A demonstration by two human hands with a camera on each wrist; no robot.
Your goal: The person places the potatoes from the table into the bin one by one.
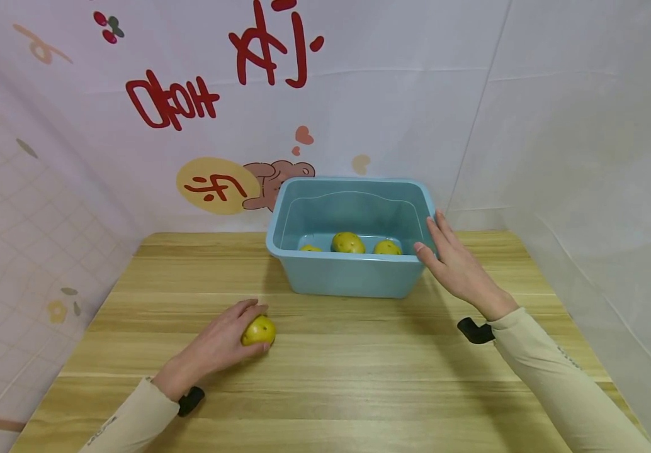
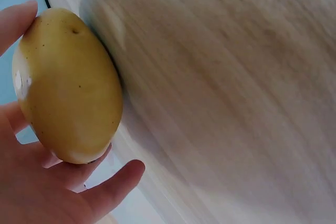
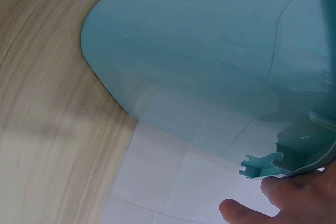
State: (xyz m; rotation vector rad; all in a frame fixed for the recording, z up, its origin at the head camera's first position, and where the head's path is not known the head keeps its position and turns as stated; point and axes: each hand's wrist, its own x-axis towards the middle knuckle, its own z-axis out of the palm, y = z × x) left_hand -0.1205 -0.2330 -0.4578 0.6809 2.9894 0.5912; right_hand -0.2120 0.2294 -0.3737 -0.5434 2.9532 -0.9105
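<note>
My left hand (image 1: 226,336) grips a yellow potato (image 1: 260,330) on the wooden table, left of and nearer than a light-blue plastic bin (image 1: 348,277). In the left wrist view, the thumb and fingers lie around one side of that potato (image 2: 71,87), which has small dark specks and a pale patch. My right hand (image 1: 458,264) rests at the bin's right rim, its fingers fairly straight. The right wrist view shows fingertips (image 3: 281,190) against the rim beside the bin's outer wall (image 3: 199,51). Inside the bin lie more potatoes (image 1: 348,243), partly hidden by its front wall.
The wooden table (image 1: 354,365) runs back to a white printed wall covering (image 1: 393,107) with red lettering and a cartoon bear (image 1: 280,179). Pale coverings also stand along the left and right sides. The bin is close to the back wall.
</note>
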